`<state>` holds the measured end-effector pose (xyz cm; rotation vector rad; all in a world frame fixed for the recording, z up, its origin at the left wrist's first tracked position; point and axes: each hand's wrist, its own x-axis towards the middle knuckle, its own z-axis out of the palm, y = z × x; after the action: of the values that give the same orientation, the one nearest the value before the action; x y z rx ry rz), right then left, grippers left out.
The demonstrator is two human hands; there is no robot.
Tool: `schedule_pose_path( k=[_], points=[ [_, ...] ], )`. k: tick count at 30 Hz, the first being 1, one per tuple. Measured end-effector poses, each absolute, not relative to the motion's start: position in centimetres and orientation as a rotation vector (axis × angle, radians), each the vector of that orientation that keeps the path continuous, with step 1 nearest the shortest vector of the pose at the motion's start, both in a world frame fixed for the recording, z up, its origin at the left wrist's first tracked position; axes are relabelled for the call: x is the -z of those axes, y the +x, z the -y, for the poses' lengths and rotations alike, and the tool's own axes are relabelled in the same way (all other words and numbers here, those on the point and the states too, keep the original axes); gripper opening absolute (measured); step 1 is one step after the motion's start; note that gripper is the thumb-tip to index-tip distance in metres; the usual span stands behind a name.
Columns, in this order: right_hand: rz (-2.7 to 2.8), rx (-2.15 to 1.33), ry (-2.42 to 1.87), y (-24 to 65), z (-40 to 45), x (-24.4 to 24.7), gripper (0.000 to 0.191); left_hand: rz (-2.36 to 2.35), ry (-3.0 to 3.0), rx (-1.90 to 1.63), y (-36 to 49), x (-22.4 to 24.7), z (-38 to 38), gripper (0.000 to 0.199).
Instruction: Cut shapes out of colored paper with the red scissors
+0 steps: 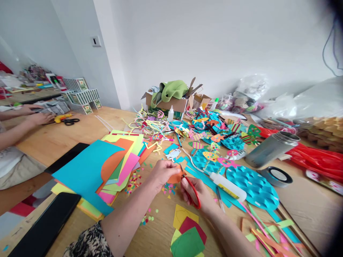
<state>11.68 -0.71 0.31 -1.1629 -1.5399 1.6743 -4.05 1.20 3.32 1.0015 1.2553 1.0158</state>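
Observation:
Between the thumb and fingers of my left hand is a piece of orange paper. My right hand is closed around the red handles of a pair of scissors, whose blades meet the paper's right edge. Small coloured paper scraps lie scattered under and left of my hands. Just below them sit cut sheets in yellow, red and green, the green paper piece on top. A white glue bottle lies on its side to the right of my right hand.
Coloured paper sheets are stacked at left, beside a black phone. Paper fish and blue discs spread behind and right, near a metal bottle and tape roll. A co-worker's hands work at far left.

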Motion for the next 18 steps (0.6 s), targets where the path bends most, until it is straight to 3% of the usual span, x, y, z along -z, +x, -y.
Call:
schedule_pose_path(
  k=[18],
  points=[
    [1.549, -1.656, -1.169, 11.50, 0.68, -0.60, 0.065, -1.194, 0.769, -0.963, -4.12, -3.61, -1.20, 0.031]
  ],
)
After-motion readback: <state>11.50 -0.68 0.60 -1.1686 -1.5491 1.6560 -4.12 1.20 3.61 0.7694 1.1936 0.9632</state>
